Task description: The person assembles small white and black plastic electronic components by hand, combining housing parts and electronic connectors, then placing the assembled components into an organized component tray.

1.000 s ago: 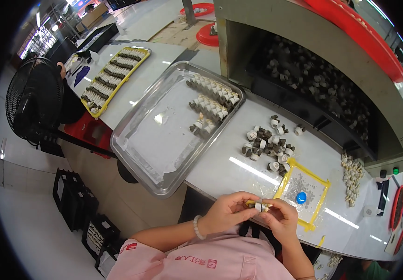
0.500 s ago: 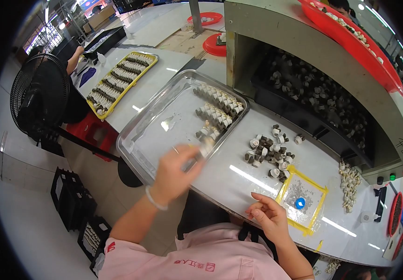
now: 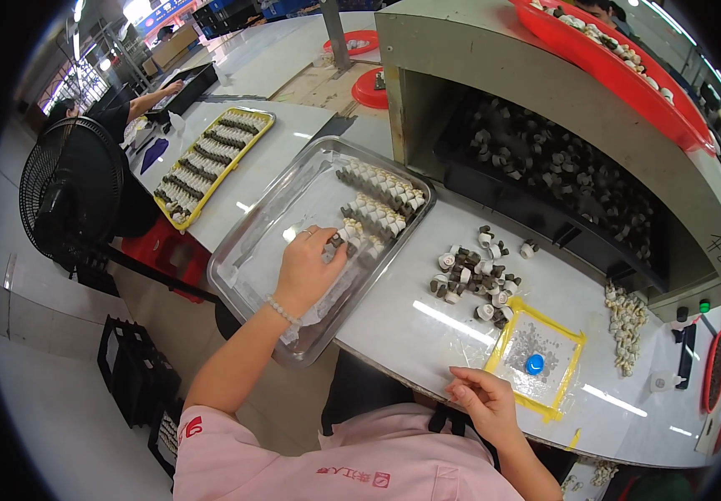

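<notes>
My left hand (image 3: pixel 308 265) is over the metal tray (image 3: pixel 247 213), its fingers closed round a small white-and-dark cylindrical part (image 3: pixel 337 241) at the near end of the shortest row. Beyond it, more of these parts stand in packed rows (image 3: pixel 381 188) along the tray's right side. My right hand (image 3: pixel 487 402) hovers by the table's front edge, fingers loosely bent and apart, with nothing visible in them. A loose pile of the same parts (image 3: pixel 469 274) lies right of the tray. Near my right hand is a yellow-taped square (image 3: pixel 579 355) with a blue round piece (image 3: pixel 534 364) on it.
A black bin (image 3: pixel 527 204) of parts sits inside the grey housing (image 3: pixel 393 96), with a red tray (image 3: pixel 669 125) on top. A filled yellow tray (image 3: pixel 231 167) is at the left, near a black fan (image 3: pixel 72 188). Small white pieces (image 3: pixel 625 330) lie at the right. Another person's arm (image 3: pixel 156 97) is far left.
My left hand has moved slightly up and left, and now touches the near row in the tray. My right hand has dropped slightly. The view has shifted a little.
</notes>
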The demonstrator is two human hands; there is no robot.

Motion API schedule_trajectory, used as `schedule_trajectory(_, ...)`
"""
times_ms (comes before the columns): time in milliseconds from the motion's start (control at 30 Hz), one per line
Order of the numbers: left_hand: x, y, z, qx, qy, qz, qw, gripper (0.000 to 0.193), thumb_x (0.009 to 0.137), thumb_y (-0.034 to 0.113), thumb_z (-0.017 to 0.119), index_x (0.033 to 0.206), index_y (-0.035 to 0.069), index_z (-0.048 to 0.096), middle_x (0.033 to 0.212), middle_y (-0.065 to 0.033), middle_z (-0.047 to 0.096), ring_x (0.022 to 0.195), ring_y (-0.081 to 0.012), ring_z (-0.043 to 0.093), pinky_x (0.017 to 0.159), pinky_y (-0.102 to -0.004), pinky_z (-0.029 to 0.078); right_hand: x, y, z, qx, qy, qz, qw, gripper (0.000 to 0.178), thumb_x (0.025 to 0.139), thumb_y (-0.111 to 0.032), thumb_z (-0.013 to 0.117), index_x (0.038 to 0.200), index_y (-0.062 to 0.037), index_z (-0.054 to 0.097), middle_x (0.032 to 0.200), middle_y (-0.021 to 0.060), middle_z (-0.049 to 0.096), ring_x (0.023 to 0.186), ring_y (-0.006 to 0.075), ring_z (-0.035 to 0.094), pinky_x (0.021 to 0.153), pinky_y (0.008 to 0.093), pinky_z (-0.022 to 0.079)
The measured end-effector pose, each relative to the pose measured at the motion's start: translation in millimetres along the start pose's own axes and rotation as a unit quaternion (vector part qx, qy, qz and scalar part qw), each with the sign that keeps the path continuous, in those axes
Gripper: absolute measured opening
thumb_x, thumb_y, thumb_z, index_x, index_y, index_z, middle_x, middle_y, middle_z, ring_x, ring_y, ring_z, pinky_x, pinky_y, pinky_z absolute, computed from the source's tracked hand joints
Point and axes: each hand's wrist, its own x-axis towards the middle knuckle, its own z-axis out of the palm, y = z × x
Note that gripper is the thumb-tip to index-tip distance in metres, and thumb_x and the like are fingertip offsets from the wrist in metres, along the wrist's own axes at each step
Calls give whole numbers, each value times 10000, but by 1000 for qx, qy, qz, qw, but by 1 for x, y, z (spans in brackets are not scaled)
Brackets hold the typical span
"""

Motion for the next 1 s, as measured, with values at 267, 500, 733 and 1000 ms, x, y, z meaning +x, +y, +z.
schedule_trajectory(267, 6, -19, -7, -81, -69, -80, 991, 293, 761, 153, 681, 988, -31, 659, 840, -142, 644, 713, -219, 605, 628, -315, 485, 1, 2, -1, -14, -2, -5, 1000, 228, 874, -48, 617, 1088, 32, 623, 874, 103, 664, 763, 129, 632, 701, 241, 507)
schedule_trajectory(500, 3, -4, -11, -88, -89, -103, 987, 335, 763, 149, 701, 1055, -6, 649, 907, -95, 637, 860, -166, 597, 702, -294, 471, 0, 2, -3, -29, -2, -11, 1000, 222, 867, -60, 630, 1072, 25, 634, 883, 113, 670, 789, 142, 643, 717, 250, 504)
schedule_trajectory(733, -1, -6, 0, 16, -33, 23, 999, 336, 731, 169, 744, 993, -11, 634, 906, -121, 642, 870, -242, 611, 749, -343, 479, 2, -1, 0, -38, -9, -16, 999, 223, 868, -71, 632, 1072, 19, 636, 876, 110, 665, 792, 147, 639, 721, 251, 500)
schedule_trajectory(1000, -5, 4, -2, -50, -62, -9, 997, 312, 744, 161, 730, 985, -17, 641, 933, -142, 646, 860, -264, 606, 750, -342, 478, 1, -2, -1, -50, -13, -22, 998, 215, 864, -78, 633, 1064, 0, 640, 858, 114, 657, 762, 168, 632, 684, 258, 484)
